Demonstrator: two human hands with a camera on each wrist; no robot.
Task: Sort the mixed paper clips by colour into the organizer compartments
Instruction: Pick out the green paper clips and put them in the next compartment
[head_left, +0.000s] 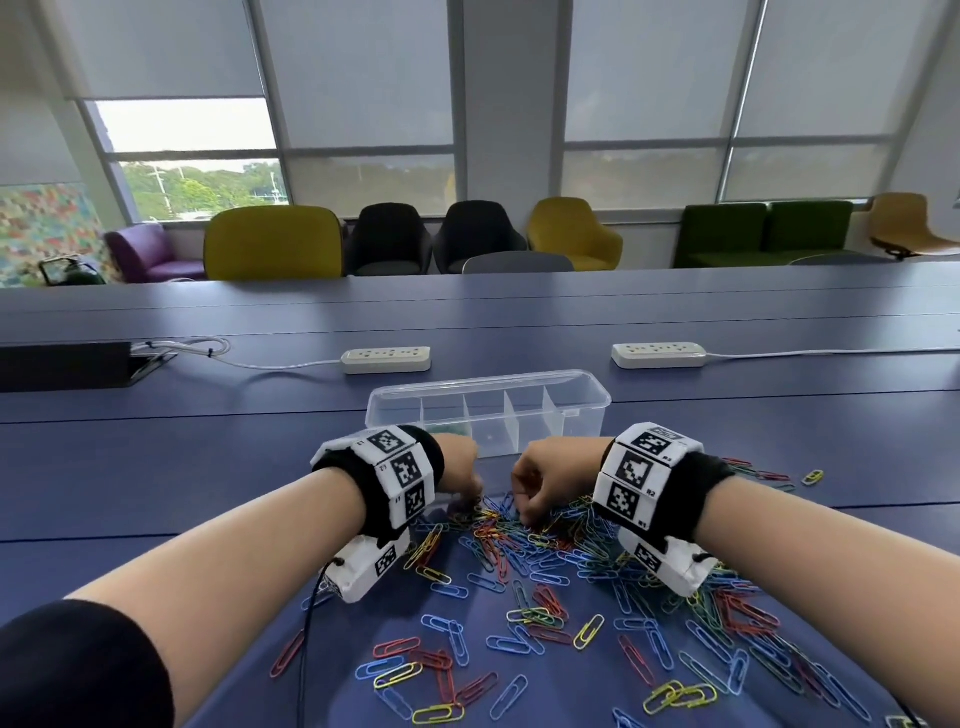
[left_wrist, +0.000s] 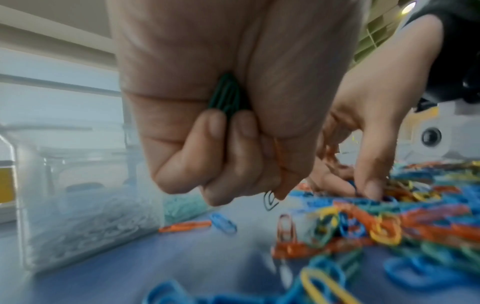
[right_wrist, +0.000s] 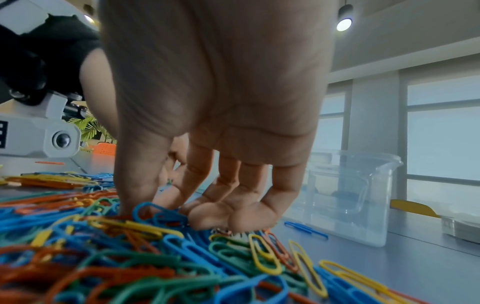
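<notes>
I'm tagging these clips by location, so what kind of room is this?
Probably an office lounge or shared workspace: a long blue table with power strips, a row of upholstered chairs beyond it, and big windows with roller blinds.

Both hands point down, left hand (head_left: 460, 470) fisted, right hand (head_left: 540, 480) fingers curled.

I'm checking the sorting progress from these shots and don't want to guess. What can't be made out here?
- Head view: the left hand and wrist band hide the organizer's left compartments.
- Left wrist view: blur smears the organizer's contents; colours look pale and uncertain.
- Left wrist view: curled fingers cover most of the green clips, so no count.
- Right wrist view: the right hand's fingertips sink into the pile; any pinched clip is hidden.
</notes>
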